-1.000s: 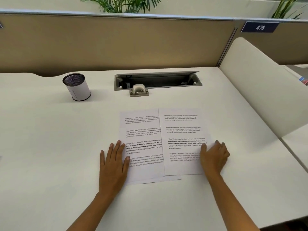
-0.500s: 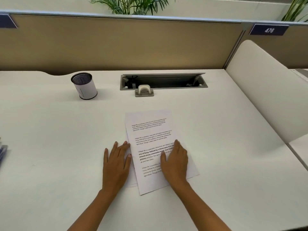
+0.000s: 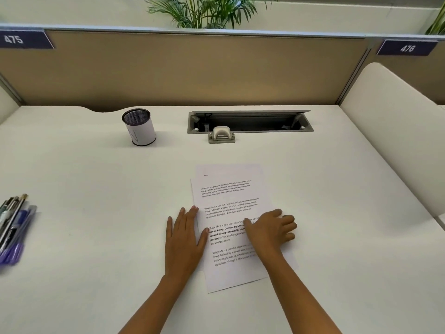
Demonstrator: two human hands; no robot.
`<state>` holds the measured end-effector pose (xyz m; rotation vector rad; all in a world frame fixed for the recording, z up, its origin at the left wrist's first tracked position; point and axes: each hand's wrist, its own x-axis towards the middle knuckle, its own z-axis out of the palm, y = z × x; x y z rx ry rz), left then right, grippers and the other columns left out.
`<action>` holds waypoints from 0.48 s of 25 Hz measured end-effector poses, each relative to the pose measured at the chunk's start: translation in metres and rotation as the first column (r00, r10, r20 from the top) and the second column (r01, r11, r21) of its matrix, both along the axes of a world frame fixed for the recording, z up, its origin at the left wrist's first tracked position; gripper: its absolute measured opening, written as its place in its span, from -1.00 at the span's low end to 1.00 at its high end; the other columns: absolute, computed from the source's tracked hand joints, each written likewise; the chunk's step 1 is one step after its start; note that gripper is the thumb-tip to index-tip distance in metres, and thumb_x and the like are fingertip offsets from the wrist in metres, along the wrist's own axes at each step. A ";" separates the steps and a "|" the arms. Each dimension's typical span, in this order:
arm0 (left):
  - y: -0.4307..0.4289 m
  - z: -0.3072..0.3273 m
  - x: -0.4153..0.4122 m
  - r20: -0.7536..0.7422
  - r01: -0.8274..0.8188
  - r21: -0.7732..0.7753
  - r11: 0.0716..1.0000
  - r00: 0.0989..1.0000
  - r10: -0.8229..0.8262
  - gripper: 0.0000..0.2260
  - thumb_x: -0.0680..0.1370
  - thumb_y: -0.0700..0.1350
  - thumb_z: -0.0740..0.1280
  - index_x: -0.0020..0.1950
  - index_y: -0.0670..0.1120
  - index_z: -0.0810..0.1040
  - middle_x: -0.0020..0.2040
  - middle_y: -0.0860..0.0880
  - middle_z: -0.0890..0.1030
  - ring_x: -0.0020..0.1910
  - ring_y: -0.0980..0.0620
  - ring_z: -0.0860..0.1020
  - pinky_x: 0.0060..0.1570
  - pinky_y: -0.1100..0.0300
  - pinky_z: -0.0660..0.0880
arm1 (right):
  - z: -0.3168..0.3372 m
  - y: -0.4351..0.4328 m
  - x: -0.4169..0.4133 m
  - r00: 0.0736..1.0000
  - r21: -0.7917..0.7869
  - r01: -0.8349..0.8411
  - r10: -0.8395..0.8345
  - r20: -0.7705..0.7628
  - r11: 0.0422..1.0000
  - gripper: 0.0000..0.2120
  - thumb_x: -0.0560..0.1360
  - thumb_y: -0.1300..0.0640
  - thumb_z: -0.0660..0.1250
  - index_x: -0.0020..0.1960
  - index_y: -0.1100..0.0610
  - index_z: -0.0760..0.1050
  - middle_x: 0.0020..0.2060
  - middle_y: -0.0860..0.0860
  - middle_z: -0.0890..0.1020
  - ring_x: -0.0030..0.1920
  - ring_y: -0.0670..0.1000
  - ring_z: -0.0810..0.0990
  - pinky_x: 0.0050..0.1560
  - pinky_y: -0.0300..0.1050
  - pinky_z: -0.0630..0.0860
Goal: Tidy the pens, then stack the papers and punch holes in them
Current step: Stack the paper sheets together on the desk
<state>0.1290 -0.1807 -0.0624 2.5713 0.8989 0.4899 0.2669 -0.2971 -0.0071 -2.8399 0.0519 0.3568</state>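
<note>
Papers overlapped, squaring in progress; pens not yet in the cup.

A second ago two sheets lay side by side; the papers [image 3: 231,213] now lie one atop the other, askew, the under sheet showing past the top sheet's far edge. Left hand [image 3: 185,239] lies flat, fingers spread, touching the stack's left edge; right hand [image 3: 269,229] rests on the stack, fingers loosely curled, gripping nothing. Stacking looks nearly done, edges need aligning. Pens [image 3: 14,225] lie loose on the table [image 3: 96,201], well left of the papers; the pen cup [image 3: 139,127] stands beyond the papers, to their left. No punch identified.
</note>
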 end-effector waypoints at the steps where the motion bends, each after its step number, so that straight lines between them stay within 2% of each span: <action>1: 0.000 0.000 0.000 0.003 -0.001 -0.007 1.000 1.000 0.001 -0.52 0.57 0.09 0.18 0.44 -0.07 0.31 0.43 0.05 0.40 0.50 0.02 0.23 0.51 -0.03 0.02 | 0.001 0.000 0.001 1.000 0.004 0.017 -0.017 -0.006 1.000 -0.15 0.37 -0.16 0.41 0.39 0.33 0.15 0.27 0.25 0.28 0.22 0.23 0.31 0.19 0.06 0.32; 3: 0.001 -0.001 -0.001 0.010 0.000 -0.017 1.000 1.000 0.000 -0.55 0.58 0.02 0.22 0.44 -0.07 0.31 0.43 0.04 0.40 0.50 0.02 0.23 0.51 -0.02 0.01 | 0.004 0.002 0.003 0.999 0.019 0.035 -0.034 -0.031 0.999 -0.21 0.36 -0.12 0.44 0.35 0.31 0.18 0.26 0.25 0.30 0.20 0.24 0.35 0.18 0.06 0.33; 6: 0.002 0.000 -0.001 0.042 -0.013 -0.018 1.000 0.999 0.014 -0.59 0.59 -0.06 0.19 0.44 -0.10 0.33 0.42 -0.02 0.41 0.47 0.00 0.28 0.51 0.00 0.03 | 0.005 0.003 0.005 0.994 0.042 0.038 -0.033 -0.105 0.998 -0.30 0.35 -0.05 0.46 0.27 0.27 0.20 0.23 0.23 0.39 0.23 0.24 0.36 0.18 0.06 0.31; 9: 0.001 0.001 0.000 0.064 -0.033 -0.038 0.999 0.997 0.035 -0.62 0.59 -0.12 0.22 0.42 -0.12 0.36 0.42 -0.03 0.41 0.46 0.00 0.30 0.52 0.01 0.04 | 0.005 0.000 0.012 0.980 0.128 0.070 -0.044 -0.196 0.989 -0.43 0.34 -0.02 0.43 0.18 0.23 0.28 0.20 0.18 0.46 0.27 0.21 0.32 0.15 0.05 0.30; 12: 0.001 0.001 -0.001 0.068 -0.030 -0.052 0.998 0.997 0.034 -0.61 0.60 -0.12 0.21 0.43 -0.12 0.34 0.43 -0.02 0.40 0.47 0.02 0.28 0.52 0.03 0.02 | 0.007 -0.003 0.016 0.973 0.227 0.020 0.034 -0.230 0.974 -0.48 0.35 -0.01 0.41 0.21 0.19 0.36 0.20 0.15 0.46 0.26 0.19 0.38 0.17 0.03 0.35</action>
